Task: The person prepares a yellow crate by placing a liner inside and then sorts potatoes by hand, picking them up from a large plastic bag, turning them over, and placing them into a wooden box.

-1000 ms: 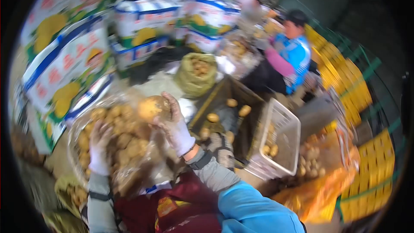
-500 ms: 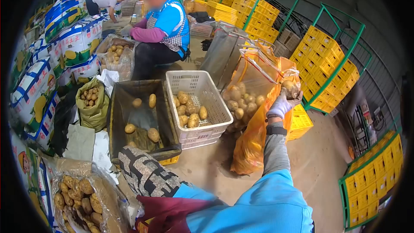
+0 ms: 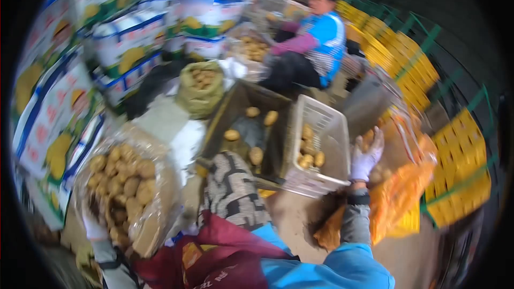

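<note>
My left hand [image 3: 95,227], in a pale glove, is at the left edge of a clear plastic-lined bag of potatoes [image 3: 131,182] at lower left. Its fingers are blurred and partly hidden against the bag. My right hand [image 3: 366,156], gloved with dirty fingertips, is raised between the white plastic crate [image 3: 340,150] and the orange mesh bag [image 3: 399,198]. Its thumb and fingers are spread; a brownish patch shows between them, too blurred to name. Several potatoes [image 3: 306,161] lie in the white crate. The dark-lined crate [image 3: 222,152] holds several more potatoes [image 3: 256,155].
A co-worker [image 3: 321,37] in blue sits beyond the crates, beside another bag of potatoes [image 3: 251,49]. An olive sack of potatoes [image 3: 201,93] stands at centre left. Printed white bags [image 3: 128,43] are piled on the left. Yellow crates [image 3: 455,166] are stacked on the right.
The view has turned left. My left hand has come into sight at the plastic-lined bag. My right hand, which held a potato over the orange mesh bag, now has its fingers spread.
</note>
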`<move>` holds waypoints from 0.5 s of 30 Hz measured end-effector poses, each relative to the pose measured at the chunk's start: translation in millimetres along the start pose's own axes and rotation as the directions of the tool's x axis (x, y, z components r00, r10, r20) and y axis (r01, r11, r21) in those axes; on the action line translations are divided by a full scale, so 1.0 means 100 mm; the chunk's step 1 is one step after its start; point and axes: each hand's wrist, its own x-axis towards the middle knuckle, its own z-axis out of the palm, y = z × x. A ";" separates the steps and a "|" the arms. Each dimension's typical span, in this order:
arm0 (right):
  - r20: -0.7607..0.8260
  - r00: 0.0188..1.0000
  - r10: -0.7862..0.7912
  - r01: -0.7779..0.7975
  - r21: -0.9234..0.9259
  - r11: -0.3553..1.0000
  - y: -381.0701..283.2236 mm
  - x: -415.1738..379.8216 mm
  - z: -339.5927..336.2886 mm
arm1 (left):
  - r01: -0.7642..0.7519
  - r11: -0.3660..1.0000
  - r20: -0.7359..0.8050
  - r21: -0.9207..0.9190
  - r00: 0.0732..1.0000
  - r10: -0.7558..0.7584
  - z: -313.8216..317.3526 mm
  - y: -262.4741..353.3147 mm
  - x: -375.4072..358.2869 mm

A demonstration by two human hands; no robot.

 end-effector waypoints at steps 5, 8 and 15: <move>0.627 0.747 -0.220 -0.517 0.756 0.402 -1.97 -0.32 1.17 | -0.208 0.970 -0.113 -0.129 0.975 0.194 0.08 0.32 -0.36; 0.573 0.509 -0.643 -0.471 0.810 0.349 -3.49 -0.83 1.02 | -0.237 0.931 -0.238 -0.278 0.956 0.172 0.00 0.56 -0.42; 0.227 0.010 -0.974 -0.160 0.962 0.223 -6.18 -2.39 0.30 | -0.460 0.824 -0.283 0.331 0.785 0.551 -0.46 0.60 -0.40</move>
